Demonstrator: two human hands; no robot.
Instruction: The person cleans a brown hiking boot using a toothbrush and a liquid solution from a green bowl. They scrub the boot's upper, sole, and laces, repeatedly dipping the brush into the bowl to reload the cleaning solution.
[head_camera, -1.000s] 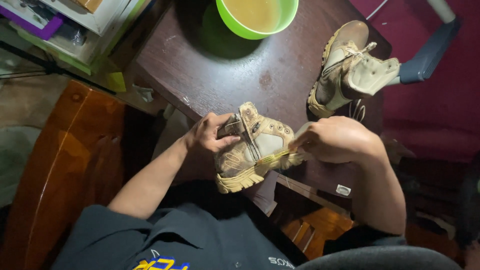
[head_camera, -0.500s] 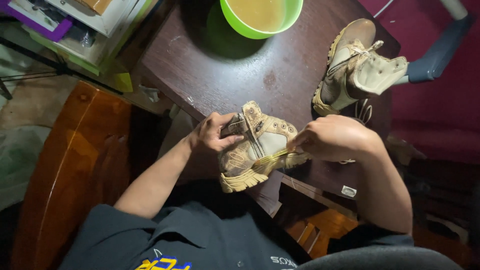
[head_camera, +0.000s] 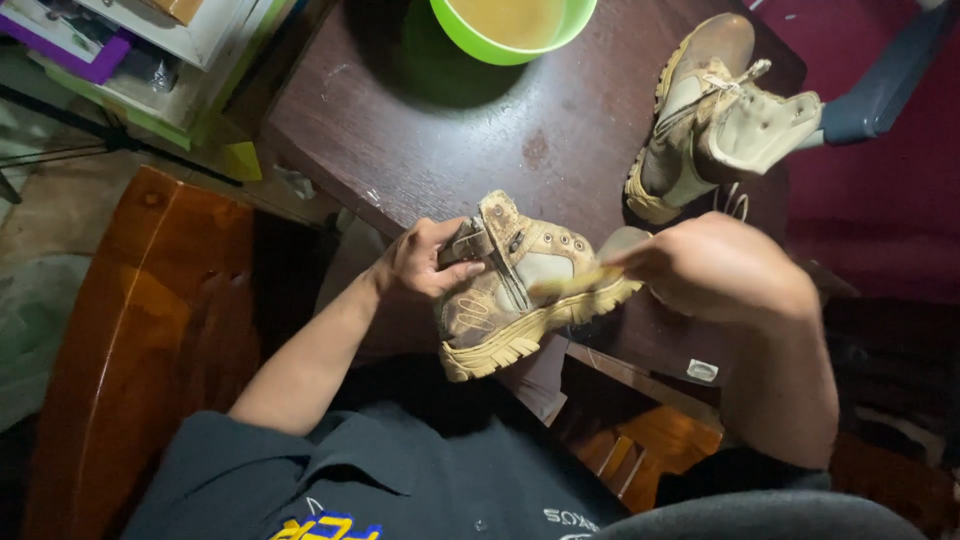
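Dark brown wood fills the middle of the view: a small table (head_camera: 470, 130) with a scuffed, faintly stained top, seen from above by the person seated at its near edge. At the far edge, partly cut off by the top of the view, stands a bright green bowl (head_camera: 515, 25) with a murky yellowish liquid inside. Toward the far right corner a tan boot (head_camera: 705, 110) lies on its side, its pale tongue and laces flopped open toward the right. Left of the table a glossy orange-brown wooden chair (head_camera: 150, 320) stands on the floor, and at the upper left a white shelf (head_camera: 150, 50) holds purple and green items.

Over the near edge of the table, a second tan boot, dirty and worn (head_camera: 520, 290), is held up with its yellowish sole turned toward the person and its toe pointing right. The left hand (head_camera: 425, 262) is closed around the boot's ankle end, thumb and fingers gripping the collar. The right hand (head_camera: 715, 270) is curled shut around a thin yellowish brush (head_camera: 580, 282), which is blurred; its tip lies against the boot's side near the toe, just above the sole. Both forearms reach in from a dark grey shirt (head_camera: 400, 480) at the bottom of the view.
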